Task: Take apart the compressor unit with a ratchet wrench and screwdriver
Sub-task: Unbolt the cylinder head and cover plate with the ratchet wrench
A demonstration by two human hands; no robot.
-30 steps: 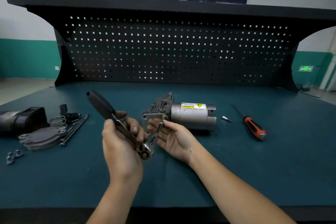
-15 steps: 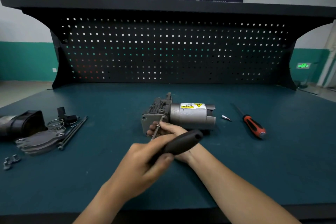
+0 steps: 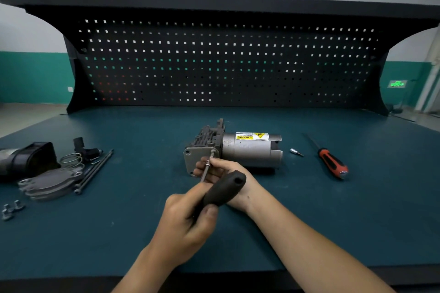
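The grey compressor unit (image 3: 250, 152) lies on its side mid-bench, yellow warning label up, its flat end plate facing me. My left hand (image 3: 183, 223) grips the black handle of the ratchet wrench (image 3: 225, 189), handle end pointing up and right. A thin extension bar (image 3: 206, 169) runs from the wrench to a bolt at the end plate's upper right corner. My right hand (image 3: 226, 173) pinches that bar close to the plate. The wrench head is hidden behind my left hand.
A red-and-black screwdriver (image 3: 332, 162) and a small bit (image 3: 296, 152) lie right of the unit. At left sit removed parts: grey cover plates (image 3: 51, 183), long bolts (image 3: 94, 171), a spring ring (image 3: 71, 158), a black housing (image 3: 28, 159) and small nuts (image 3: 10, 209). A pegboard (image 3: 226, 64) backs the bench.
My left hand swung the wrench handle from upper left round to the right, and now sits lower, in front of my right hand. The extension has stayed on the corner bolt.
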